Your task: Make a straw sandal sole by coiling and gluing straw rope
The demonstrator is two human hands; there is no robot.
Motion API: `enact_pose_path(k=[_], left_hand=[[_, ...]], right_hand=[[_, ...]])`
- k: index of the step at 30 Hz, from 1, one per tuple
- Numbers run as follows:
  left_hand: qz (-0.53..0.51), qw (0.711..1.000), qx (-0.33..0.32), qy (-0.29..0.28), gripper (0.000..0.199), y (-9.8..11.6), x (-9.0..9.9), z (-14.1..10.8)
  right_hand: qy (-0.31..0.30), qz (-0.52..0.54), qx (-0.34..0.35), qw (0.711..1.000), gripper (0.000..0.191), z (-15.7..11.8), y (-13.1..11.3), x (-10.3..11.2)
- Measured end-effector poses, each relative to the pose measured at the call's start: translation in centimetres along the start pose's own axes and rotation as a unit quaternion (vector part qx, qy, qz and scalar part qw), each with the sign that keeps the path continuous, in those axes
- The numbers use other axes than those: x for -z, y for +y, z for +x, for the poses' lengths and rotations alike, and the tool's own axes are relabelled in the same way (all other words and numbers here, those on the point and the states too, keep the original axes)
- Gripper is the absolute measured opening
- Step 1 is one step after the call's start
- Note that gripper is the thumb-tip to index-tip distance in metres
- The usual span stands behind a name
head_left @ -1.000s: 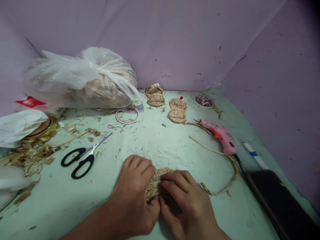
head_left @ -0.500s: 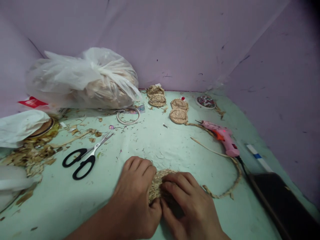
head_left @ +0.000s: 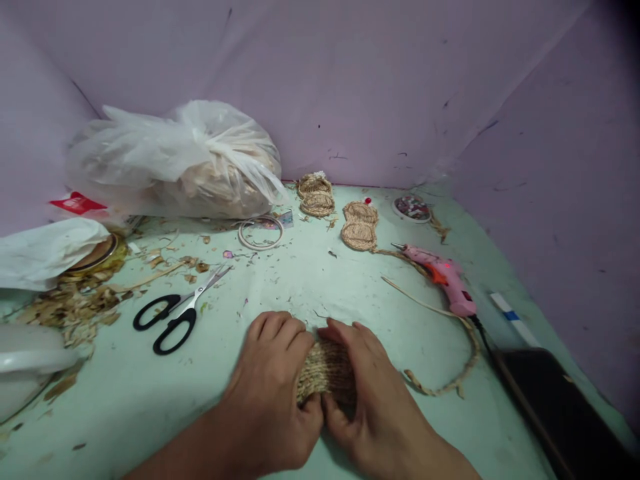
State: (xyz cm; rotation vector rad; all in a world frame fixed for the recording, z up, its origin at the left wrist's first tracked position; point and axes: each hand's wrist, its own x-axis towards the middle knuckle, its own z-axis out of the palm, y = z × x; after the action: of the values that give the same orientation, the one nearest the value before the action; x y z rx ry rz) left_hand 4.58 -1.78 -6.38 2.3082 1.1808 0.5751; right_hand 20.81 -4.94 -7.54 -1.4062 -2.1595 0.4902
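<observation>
A woven piece of tan braided cord [head_left: 325, 368] is held between my hands at the near middle of the table. My left hand [head_left: 275, 387] wraps its left side, fingers over the far edge and thumb at the near edge. On the opposite side, my right hand [head_left: 375, 393] grips it with fingers along the far right edge and thumb near the left thumb. The palms hide both ends of the piece. A loose braided cord [head_left: 463, 380] curves over the table to the right, beneath a pink glue gun [head_left: 445, 273].
Black-handled scissors [head_left: 183, 310] lie partly open at left, near dry fibre scraps [head_left: 75, 307]. Behind them sits a stuffed plastic bag [head_left: 185, 160]. Two woven figure-eight pieces [head_left: 359, 227], a tape ring [head_left: 260, 233] and a bead dish [head_left: 413, 208] are farther back. A black phone-like slab [head_left: 560, 407] lies right.
My right hand has shifted its hold, its fingers opening out from the middle of the woven piece to its far right edge. The left hand keeps its grip. The view has moved slightly.
</observation>
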Motion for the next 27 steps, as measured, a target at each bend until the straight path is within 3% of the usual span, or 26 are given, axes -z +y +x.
enact_pose_path(k=[12, 27], left_hand=[[-0.005, 0.995, -0.003, -0.104, 0.046, -0.6, 2.6, -0.4], [0.013, 0.995, -0.026, -0.097, 0.043, -0.7, 2.8, -0.2]], right_hand=[[-0.048, 0.025, -0.021, 0.998, 0.062, 0.3, 0.0, 1.1], [-0.030, -0.054, -0.008, 0.998, 0.057, 0.6, -0.8, 0.7]])
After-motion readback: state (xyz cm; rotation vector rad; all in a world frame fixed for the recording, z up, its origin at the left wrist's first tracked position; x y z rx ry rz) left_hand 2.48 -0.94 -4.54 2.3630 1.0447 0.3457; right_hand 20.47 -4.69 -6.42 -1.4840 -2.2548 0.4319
